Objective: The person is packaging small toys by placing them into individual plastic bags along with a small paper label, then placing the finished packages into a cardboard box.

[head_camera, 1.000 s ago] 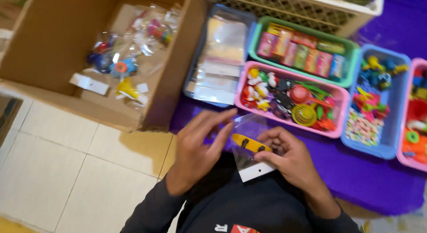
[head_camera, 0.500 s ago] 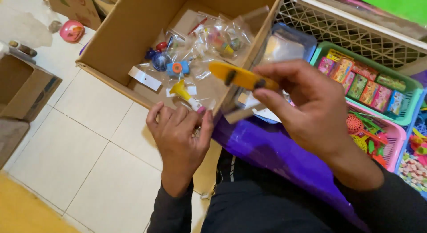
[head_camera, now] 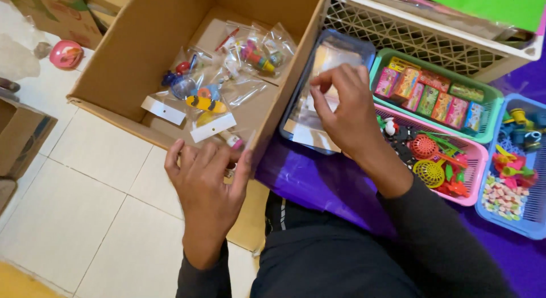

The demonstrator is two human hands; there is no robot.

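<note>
Toy packets [head_camera: 207, 101] lying in cardboard box [head_camera: 170, 59], far left. Left hand [head_camera: 207, 181] resting on box's near edge, fingers spread, empty. Right hand [head_camera: 341, 107] over grey tray [head_camera: 335, 53], fingertips pinched together.

- Two bare hands: left hand [head_camera: 206, 187], right hand [head_camera: 345, 107].
- One large open cardboard box [head_camera: 133, 53].
- About four clear toy packets [head_camera: 205, 99] inside it; exact number hard to tell.
- Four plastic trays: one grey-blue tray [head_camera: 335, 44], one green tray [head_camera: 489, 99], one pink tray [head_camera: 472, 187], one blue tray [head_camera: 512, 218].
- One white lattice crate [head_camera: 409, 30].
- One pink ball [head_camera: 66, 53].
</note>
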